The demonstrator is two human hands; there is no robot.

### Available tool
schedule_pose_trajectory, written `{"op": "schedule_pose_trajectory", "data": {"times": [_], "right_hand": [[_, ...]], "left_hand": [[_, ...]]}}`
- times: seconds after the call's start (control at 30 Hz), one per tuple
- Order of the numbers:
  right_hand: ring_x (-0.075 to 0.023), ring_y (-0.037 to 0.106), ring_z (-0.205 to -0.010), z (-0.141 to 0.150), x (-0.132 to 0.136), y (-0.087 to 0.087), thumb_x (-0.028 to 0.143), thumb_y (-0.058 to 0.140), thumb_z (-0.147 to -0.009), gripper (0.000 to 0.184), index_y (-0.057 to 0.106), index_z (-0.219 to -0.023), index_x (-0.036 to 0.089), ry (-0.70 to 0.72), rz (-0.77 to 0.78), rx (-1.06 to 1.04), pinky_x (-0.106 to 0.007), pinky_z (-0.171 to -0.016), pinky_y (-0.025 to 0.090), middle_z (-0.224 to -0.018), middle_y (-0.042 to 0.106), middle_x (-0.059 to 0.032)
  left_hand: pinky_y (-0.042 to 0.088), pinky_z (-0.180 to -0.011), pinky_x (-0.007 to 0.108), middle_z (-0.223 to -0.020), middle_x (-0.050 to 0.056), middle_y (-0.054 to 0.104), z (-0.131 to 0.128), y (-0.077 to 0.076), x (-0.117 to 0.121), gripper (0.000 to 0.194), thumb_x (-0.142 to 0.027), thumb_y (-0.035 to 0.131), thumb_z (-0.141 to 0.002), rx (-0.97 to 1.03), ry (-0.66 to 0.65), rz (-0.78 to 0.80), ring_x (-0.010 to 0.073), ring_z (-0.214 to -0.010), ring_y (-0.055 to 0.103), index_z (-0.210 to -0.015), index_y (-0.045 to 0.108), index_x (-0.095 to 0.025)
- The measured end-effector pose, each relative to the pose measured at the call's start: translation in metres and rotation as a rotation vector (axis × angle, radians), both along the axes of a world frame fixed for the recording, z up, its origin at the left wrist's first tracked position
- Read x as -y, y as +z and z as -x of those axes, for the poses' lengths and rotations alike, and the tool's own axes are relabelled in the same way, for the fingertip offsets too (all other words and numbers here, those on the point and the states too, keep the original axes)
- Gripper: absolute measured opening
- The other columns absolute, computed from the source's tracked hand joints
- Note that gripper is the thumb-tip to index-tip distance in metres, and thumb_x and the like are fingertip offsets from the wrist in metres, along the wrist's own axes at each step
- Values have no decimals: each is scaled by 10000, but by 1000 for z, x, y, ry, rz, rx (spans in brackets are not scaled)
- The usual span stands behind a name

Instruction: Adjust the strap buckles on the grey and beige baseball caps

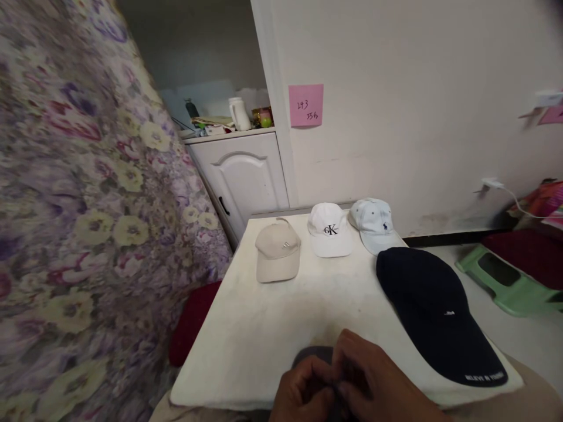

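At the table's near edge, my left hand (303, 390) and my right hand (369, 375) meet with fingers pinched on a dark grey cap (313, 353). Only its rounded top edge shows clearly; my hands and the frame's bottom hide the rest. To the right lies a large navy cap (426, 305) with white lettering on its brim. Along the far side sit a beige cap (277, 252), a white cap (329, 231) with black letters, and a pale blue cap (376, 225) with a small dark emblem.
The caps rest on a cream-covered table (237, 334). A flowered curtain (109, 234) hangs at left, beside a white cabinet (241, 170) bearing a white jug (239, 114). A pink note (306, 105) is on the wall. A green stool (501, 281) stands at right.
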State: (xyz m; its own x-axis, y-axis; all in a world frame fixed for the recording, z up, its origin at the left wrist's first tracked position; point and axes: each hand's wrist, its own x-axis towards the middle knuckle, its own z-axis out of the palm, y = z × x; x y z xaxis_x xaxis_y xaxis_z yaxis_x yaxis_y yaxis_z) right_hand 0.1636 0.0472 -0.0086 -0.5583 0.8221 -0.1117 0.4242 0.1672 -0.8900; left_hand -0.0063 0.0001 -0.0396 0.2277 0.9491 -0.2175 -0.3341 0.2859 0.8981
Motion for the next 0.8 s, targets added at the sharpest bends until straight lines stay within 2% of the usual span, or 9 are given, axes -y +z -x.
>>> {"op": "schedule_pose_trajectory", "data": {"times": [0.17,0.33,0.63,0.8], "right_hand": [[-166,576,-706,-1,1,-5,-19,506,-650,275,507,-767,230,-15,25,-27,-283,-612,405,-765,602,26],[-152,563,-718,-3,4,-14,4,515,-676,262,522,-789,240,-39,25,-45,-273,-624,405,-778,593,38],[-181,561,-743,-4,6,-28,60,590,-707,222,524,-788,255,-85,107,-117,-291,-622,396,-771,591,28],[-167,574,-738,-7,6,-27,59,574,-729,206,517,-778,251,-47,88,-165,-284,-634,412,-806,587,29]], "left_hand": [[448,-692,278,-713,29,737,-1,-1,-2,256,-381,865,-707,-18,-16,-4,166,-691,653,-775,732,-173],[436,-683,267,-703,2,721,-1,0,-2,208,-345,842,-725,-57,-12,-7,153,-668,636,-763,710,-188],[434,-709,281,-742,22,742,0,2,-2,168,-335,803,-765,-9,-47,5,161,-690,629,-805,737,-186],[437,-716,292,-733,30,749,3,0,-4,171,-339,798,-766,-15,-51,7,175,-702,638,-788,730,-184]]}}
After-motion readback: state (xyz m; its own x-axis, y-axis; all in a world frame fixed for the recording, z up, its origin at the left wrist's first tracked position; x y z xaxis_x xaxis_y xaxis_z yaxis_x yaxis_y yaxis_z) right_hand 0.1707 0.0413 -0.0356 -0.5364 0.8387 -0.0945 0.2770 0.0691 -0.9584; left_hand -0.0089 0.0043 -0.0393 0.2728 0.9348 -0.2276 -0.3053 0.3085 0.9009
